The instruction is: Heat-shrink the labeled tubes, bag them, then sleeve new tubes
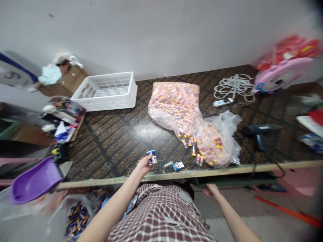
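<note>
My left hand is closed in a pinch on a small blue-and-white packet, just over the table's front edge. A similar blue-and-white packet lies to its right on the table, beside a thin clear tube. My right hand is low, below the table edge, with its fingers partly hidden and blurred. A large clear bag of small pink-and-yellow tubes lies in the middle of the table, its open end spread toward the front right. Several loose tubes have spilled beside it.
A white plastic crate stands at the back left, near a box of tools. To the right are a coiled white cable, a power strip, a black heat gun and a pink fan-like object. A purple scoop juts out at left.
</note>
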### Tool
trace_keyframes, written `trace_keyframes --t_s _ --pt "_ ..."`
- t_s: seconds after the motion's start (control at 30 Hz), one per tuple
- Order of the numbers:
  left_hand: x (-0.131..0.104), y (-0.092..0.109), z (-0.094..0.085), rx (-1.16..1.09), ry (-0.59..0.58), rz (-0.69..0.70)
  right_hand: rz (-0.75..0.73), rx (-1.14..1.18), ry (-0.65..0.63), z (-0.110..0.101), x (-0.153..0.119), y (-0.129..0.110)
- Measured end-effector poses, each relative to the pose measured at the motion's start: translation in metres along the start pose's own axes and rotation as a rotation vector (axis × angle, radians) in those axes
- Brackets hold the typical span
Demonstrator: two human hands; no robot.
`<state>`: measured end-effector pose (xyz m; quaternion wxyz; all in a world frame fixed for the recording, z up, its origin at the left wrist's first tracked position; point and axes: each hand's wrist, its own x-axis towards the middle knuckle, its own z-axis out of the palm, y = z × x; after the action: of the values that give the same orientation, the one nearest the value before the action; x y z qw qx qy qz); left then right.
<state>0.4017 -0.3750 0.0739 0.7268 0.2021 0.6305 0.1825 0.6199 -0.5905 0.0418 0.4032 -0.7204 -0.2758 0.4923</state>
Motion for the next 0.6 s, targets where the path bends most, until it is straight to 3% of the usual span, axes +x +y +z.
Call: trace_keyframes --t_s 0.13,0.27,0.43,0.53,0.6 --pt "-0.003 -0.013 -0.011 0.044 0.02 0.053 0.147 0.094 -0.128 0.015 0.022 -0.013" --pt "-0.02 -0.028 -0.015 0.157 -0.008 0.158 0.183 0.161 -0.286 0.066 0.063 -0.052" --pt "-0.028 -0.031 -0.03 0.301 0.079 0.37 0.021 0.067 -0.623 0.149 0.094 -0.104" --pt "-0.027 -0.025 -0.054 0.345 0.203 0.502 -0.117 -0.053 -0.76 0.18 0.102 -0.112" --pt "-0.025 -0.019 -0.07 0.33 0.253 0.541 -0.105 -0.041 -0.773 0.199 0.107 -0.115"
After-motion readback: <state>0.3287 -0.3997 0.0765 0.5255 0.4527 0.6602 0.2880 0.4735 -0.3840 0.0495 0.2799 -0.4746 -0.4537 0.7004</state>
